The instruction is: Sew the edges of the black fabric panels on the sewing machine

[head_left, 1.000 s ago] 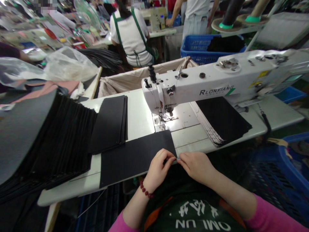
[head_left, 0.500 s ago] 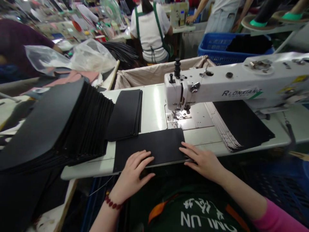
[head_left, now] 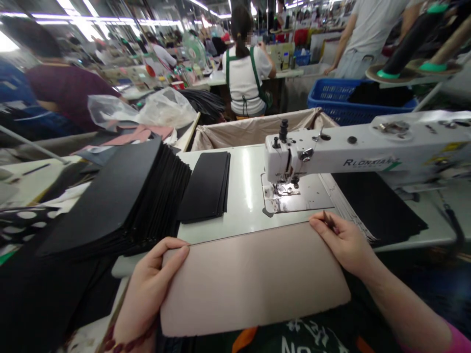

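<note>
Between my two hands a rectangular panel (head_left: 253, 279) with rounded lower corners is held up, its beige side facing me. My left hand (head_left: 152, 282) pinches its upper left corner, thumb on the beige face. At the upper right corner my right hand (head_left: 344, 242) grips it too. A small dark pointed tool (head_left: 330, 222), perhaps thread snips, pokes out of the right hand; most of it is hidden. Just beyond the panel is the sewing machine (head_left: 290, 157), its needle area lit. A short stack of black panels (head_left: 206, 186) lies on the table behind my left hand.
A tall pile of black panels (head_left: 110, 191) leans at the left. Under the machine arm lie more black panels (head_left: 379, 208) with pale edges. A cloth-lined bin (head_left: 250, 130) stands behind the table (head_left: 241, 171), and a blue crate (head_left: 331, 98) farther right. Co-workers are beyond.
The panel lay black side up at the table's front edge under my hands. It is now lifted and turned beige side towards me, gripped at both upper corners. The view has tilted up.
</note>
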`<state>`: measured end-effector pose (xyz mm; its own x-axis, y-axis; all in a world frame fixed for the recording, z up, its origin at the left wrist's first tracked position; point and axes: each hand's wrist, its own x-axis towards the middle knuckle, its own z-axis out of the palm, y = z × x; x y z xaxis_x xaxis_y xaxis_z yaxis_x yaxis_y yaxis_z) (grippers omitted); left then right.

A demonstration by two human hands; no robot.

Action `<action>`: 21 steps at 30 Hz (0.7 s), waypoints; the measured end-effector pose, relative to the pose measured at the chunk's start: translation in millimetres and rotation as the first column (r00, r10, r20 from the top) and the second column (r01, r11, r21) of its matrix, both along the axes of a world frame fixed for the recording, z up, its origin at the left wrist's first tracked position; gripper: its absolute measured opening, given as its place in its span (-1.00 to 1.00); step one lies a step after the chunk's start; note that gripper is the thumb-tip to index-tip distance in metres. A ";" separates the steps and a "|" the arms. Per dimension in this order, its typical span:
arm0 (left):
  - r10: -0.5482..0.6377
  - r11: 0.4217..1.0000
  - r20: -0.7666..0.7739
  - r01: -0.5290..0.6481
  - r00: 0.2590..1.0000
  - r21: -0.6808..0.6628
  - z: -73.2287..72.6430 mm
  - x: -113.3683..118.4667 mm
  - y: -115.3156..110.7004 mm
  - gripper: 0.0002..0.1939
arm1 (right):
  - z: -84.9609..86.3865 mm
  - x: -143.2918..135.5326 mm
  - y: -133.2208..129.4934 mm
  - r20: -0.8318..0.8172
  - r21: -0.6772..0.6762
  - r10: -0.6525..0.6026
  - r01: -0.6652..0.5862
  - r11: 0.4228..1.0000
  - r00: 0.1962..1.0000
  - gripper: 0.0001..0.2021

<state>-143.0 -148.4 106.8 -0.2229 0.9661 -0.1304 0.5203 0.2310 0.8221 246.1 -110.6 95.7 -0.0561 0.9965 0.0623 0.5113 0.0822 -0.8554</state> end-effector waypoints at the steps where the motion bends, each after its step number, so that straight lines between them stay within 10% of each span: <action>1: 0.011 0.999 0.057 -0.009 0.998 -0.040 2.5 3.2 0.4 -0.73 | 1.5 1.2 -0.6 -0.014 -0.004 0.000 0.000 1.000 1.000 -0.72; 12: -0.005 0.991 0.215 0.034 0.976 -0.131 29.8 23.3 -4.2 -0.72 | -0.2 21.0 -8.1 -0.031 -0.084 -0.036 0.034 0.996 0.999 -0.71; 21: -0.118 0.990 0.023 0.120 0.993 -0.071 57.9 35.7 -11.6 -0.70 | -7.7 28.2 -12.5 -0.012 -0.106 -0.072 0.070 0.992 0.997 -0.62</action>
<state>-107.3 -160.0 164.7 -0.1039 0.9735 -0.2036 0.5319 0.2273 0.8157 274.3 -123.1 88.0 0.0154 0.9990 -0.0430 0.4987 -0.0450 -0.8656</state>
